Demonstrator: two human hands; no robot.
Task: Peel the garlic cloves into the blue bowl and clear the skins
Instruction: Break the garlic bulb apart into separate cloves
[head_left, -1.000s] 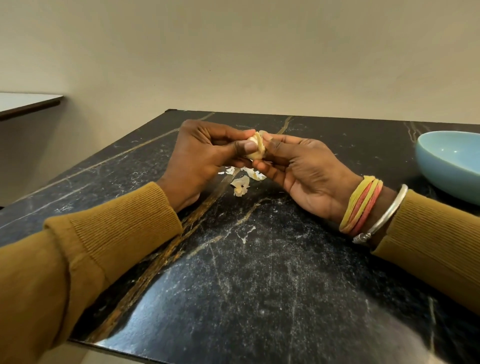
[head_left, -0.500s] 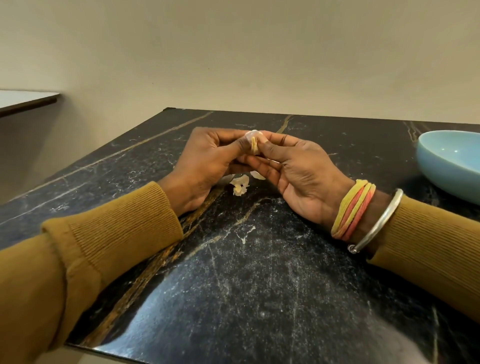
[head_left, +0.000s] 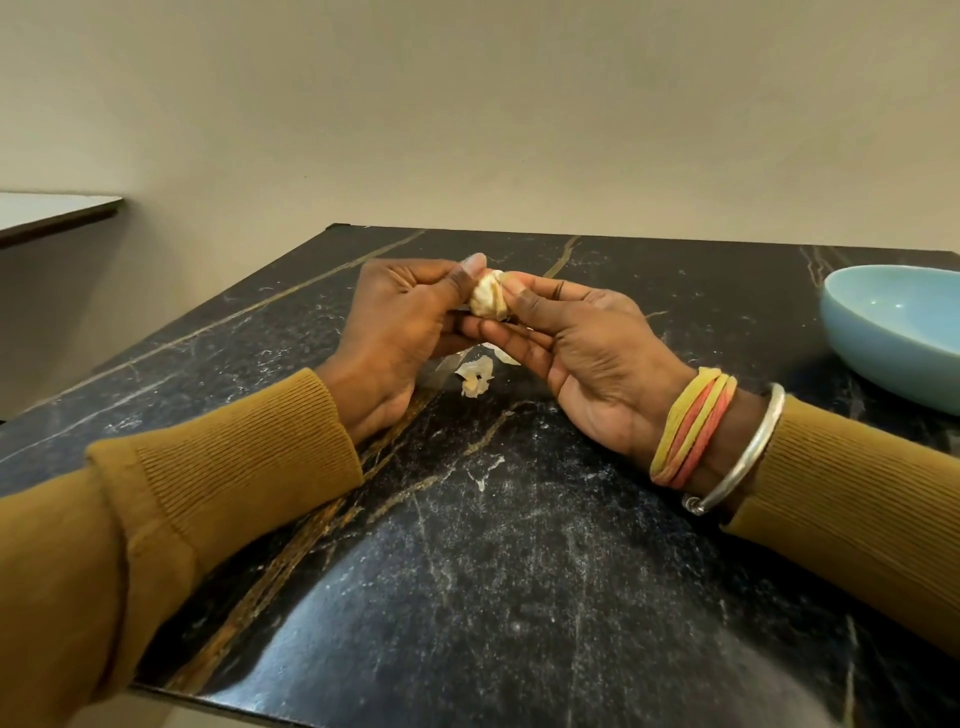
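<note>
A pale yellowish garlic clove (head_left: 487, 300) is pinched between both hands above the middle of the black marble table (head_left: 519, 545). My left hand (head_left: 400, 338) grips it from the left with the thumb on top. My right hand (head_left: 582, 348) holds it from the right with fingertips on it. Loose papery skins (head_left: 475, 375) lie on the table just below the hands, partly hidden by the fingers. The blue bowl (head_left: 893, 338) sits at the far right, cut off by the frame edge; what shows of its inside looks empty.
The table's near edge runs along the bottom left and its left edge slants toward the back. A pale wall stands close behind the table. A second light surface (head_left: 47, 213) juts in at the far left.
The clove has been turned between the fingers and shows more of its broad side now. Both hands stay together above the skins, shifted only slightly.
</note>
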